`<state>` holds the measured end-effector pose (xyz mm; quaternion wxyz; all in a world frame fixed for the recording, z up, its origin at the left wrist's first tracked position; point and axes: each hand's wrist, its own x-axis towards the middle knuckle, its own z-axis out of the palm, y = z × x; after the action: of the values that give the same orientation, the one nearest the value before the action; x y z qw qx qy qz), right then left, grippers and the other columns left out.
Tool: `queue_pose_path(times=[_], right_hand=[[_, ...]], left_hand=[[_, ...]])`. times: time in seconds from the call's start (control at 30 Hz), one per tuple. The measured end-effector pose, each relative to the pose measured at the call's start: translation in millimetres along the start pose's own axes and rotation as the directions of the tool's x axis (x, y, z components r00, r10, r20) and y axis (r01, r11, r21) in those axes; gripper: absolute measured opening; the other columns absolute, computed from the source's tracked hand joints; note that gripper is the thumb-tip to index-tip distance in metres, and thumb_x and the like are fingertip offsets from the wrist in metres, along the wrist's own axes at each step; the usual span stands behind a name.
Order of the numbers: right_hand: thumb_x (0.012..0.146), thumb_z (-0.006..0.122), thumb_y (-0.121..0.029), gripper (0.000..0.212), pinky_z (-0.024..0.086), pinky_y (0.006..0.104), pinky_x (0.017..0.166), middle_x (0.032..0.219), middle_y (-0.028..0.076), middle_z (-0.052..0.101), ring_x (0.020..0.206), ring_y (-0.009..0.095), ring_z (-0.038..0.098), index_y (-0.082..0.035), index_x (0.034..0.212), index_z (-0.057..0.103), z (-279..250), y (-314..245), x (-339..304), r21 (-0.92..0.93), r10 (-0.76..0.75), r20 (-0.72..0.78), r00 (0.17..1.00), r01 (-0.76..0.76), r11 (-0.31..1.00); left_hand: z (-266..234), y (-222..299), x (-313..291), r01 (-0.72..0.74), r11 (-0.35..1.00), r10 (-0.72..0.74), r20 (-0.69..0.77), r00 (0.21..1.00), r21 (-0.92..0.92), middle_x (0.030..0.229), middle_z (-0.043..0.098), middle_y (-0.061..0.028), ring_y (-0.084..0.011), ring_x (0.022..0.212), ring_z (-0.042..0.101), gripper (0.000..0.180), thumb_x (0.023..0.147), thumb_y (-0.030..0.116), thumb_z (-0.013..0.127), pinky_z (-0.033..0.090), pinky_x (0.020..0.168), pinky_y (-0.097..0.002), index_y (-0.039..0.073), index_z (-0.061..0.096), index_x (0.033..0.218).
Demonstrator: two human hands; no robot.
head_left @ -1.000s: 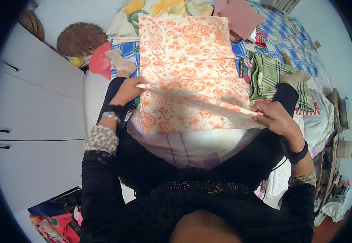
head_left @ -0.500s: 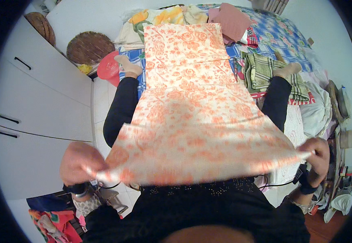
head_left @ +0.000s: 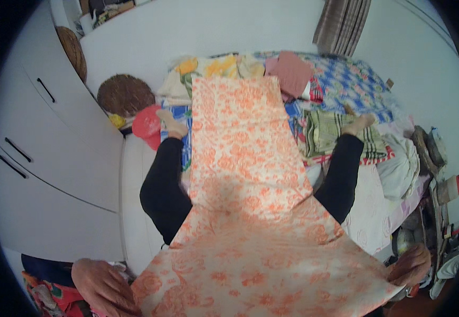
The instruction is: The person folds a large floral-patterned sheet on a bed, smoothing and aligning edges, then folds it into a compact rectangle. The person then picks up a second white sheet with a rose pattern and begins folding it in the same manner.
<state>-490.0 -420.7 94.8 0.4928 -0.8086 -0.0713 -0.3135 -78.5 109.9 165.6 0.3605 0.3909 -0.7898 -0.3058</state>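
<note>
A long cream cloth with orange flowers (head_left: pixel 245 158) runs from the bed down between my black-trousered legs and widens toward me. At its near left corner my left hand (head_left: pixel 102 285) is closed on the fabric. My right hand (head_left: pixel 411 264) grips the opposite near corner at the lower right. Between them the near part is pulled wide and nearly taut, while the far part lies flat with a few cross creases. The near edge runs out of the picture at the bottom. My feet in light socks rest on either side of the cloth.
Folded yellow-and-white cloths (head_left: pixel 221 66), a dusty pink cloth (head_left: pixel 290 74) and a green checked blanket (head_left: pixel 324 134) lie on the blue patterned bed cover (head_left: pixel 340 79). A red plastic tub (head_left: pixel 147 124) and a round woven basket (head_left: pixel 126 95) stand left, near white cabinets (head_left: pixel 65 148).
Both hands have moved down and nearer, drawing the cloth's near edge out of the picture. The view has tilted up, showing more wall and a grey curtain.
</note>
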Motion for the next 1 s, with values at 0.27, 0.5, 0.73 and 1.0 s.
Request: queue_pose_path(times=[0.27,0.5,0.73,1.0], right_hand=[[0.087,0.056,-0.034,0.035,0.047,0.0375,0.070,0.076,0.011,0.063,0.070,0.023,0.060,-0.001,0.099,0.055,7,23,-42,0.139,0.041,-0.080,0.996,-0.029,0.990],[0.094,0.051,-0.038,0.041,0.047,0.0391,0.073,0.078,0.012,0.063,0.072,0.023,0.060,0.000,0.109,0.052,-6,44,-71,0.211,0.154,-0.107,0.982,-0.129,0.969],[0.100,0.046,-0.042,0.047,0.048,0.0407,0.077,0.080,0.012,0.062,0.075,0.023,0.060,0.001,0.119,0.050,-6,112,-58,0.280,0.357,-0.027,0.934,-0.336,0.899],[0.097,0.057,-0.037,0.047,0.048,0.0329,0.088,0.101,0.012,0.066,0.098,0.021,0.063,-0.004,0.130,0.053,20,207,83,0.292,0.633,0.294,0.716,-0.698,0.654]], left_hand=[[13,-5,-14,-0.024,0.990,0.004,-0.142,0.990,-0.140,0.105,0.071,-0.0136,-0.0192,0.091,0.069,0.026,0.095,0.019,0.059,0.054,0.081,-0.0304,-0.001,0.069,0.110],[49,-63,-51,0.221,0.922,-0.367,-0.538,0.759,-0.317,0.105,0.070,-0.0154,-0.0224,0.094,0.068,0.031,0.094,0.021,0.059,0.052,0.083,-0.0336,-0.003,0.066,0.112],[31,-137,-69,0.471,0.559,-0.808,-0.320,0.495,-0.682,0.113,0.067,-0.0164,-0.0246,0.106,0.065,0.040,0.096,0.021,0.058,0.050,0.093,-0.0369,-0.004,0.056,0.128],[-84,-240,-53,0.486,0.570,-0.779,-0.245,0.578,-0.663,0.131,0.058,-0.0149,-0.0293,0.124,0.055,0.046,0.097,0.017,0.061,0.046,0.105,-0.0419,0.005,0.048,0.139]])
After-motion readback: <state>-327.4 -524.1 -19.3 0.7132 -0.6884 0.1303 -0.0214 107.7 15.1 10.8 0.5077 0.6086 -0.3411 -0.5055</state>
